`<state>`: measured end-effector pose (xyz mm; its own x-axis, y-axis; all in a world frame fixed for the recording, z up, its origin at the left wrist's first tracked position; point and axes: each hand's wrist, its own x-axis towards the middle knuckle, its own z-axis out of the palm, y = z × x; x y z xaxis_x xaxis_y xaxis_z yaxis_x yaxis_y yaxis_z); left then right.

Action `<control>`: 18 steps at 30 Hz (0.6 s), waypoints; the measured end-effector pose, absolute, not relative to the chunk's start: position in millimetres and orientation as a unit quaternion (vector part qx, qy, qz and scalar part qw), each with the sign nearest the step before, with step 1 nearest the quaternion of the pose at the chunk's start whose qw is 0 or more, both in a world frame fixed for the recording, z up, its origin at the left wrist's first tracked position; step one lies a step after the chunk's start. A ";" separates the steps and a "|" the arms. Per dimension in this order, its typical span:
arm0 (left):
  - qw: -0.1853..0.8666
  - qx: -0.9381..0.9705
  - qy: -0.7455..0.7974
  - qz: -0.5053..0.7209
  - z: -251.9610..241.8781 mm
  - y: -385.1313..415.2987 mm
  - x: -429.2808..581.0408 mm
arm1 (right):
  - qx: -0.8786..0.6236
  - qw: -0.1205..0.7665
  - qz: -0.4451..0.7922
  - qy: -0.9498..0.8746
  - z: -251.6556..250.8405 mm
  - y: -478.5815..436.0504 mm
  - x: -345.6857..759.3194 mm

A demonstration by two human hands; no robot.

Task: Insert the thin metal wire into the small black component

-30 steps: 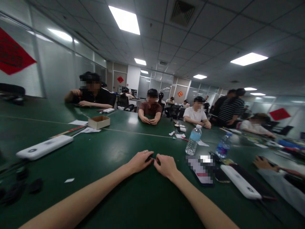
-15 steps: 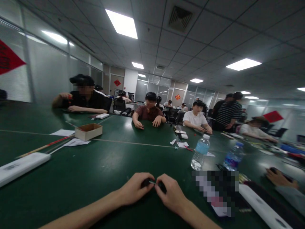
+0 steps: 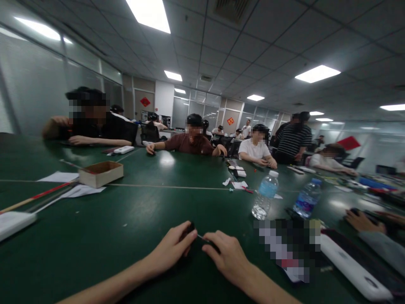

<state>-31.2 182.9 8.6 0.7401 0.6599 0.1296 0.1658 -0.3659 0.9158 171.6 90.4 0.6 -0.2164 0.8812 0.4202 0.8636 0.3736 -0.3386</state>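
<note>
My left hand is closed around a small black object, its dark top showing between thumb and forefinger. A thin pale rod spans the gap between my hands, just above the green table. My right hand is curled, thumb and fingers pinching at the rod's other end. Something dark shows among its fingertips, too small to make out. To the right of my hands stands a clear water bottle with a blue label and white cap.
At left are an open cardboard box, papers and a white device. On the right stand a blue-capped bottle and a long white device. A neighbour's hand rests at far right. Several people sit across the table.
My hands have moved slightly apart, showing more of the rod, and the left has tilted upward. The view has turned right. The person opposite has spread both arms wider.
</note>
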 end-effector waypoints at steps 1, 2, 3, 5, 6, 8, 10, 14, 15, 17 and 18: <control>0.502 0.782 0.271 0.250 7.8 183.9 -31.0 | -0.562 0.281 0.013 -0.778 1.3 89.9 171.1; 0.506 0.777 0.278 0.253 6.8 184.8 -30.9 | -0.563 0.282 0.010 -0.777 2.2 89.2 170.6; 0.511 0.771 0.281 0.256 5.7 185.5 -30.7 | -0.564 0.282 0.006 -0.776 3.1 88.3 170.2; 0.524 0.760 0.281 0.261 3.4 186.6 -30.5 | -0.564 0.278 -0.002 -0.777 4.9 86.4 169.6; 0.532 0.757 0.277 0.259 2.3 187.0 -30.4 | -0.563 0.275 -0.005 -0.779 5.5 85.5 169.4; 0.545 0.752 0.271 0.255 0.6 187.9 -30.4 | -0.559 0.271 -0.010 -0.783 6.4 84.2 169.4; 0.558 0.741 0.273 0.254 -0.6 189.1 -30.4 | -0.556 0.272 -0.014 -0.785 6.5 83.8 169.5; 0.589 0.714 0.266 0.269 -0.6 191.3 -30.9 | -0.559 0.287 -0.010 -0.778 5.6 85.4 169.2; 0.594 0.709 0.262 0.275 0.1 191.4 -31.3 | -0.560 0.294 -0.008 -0.775 5.4 86.0 169.1; 0.606 0.699 0.252 0.283 2.3 191.3 -32.3 | -0.559 0.301 0.003 -0.772 5.1 87.0 169.2; 0.611 0.696 0.248 0.286 3.5 191.0 -32.8 | -0.558 0.302 0.007 -0.773 5.1 87.4 169.4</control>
<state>-32.8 191.0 3.5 0.7137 0.6940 0.0954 -0.0045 -0.1317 0.9913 169.4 87.4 5.1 -0.1959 0.8668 0.4585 0.8579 0.3780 -0.3481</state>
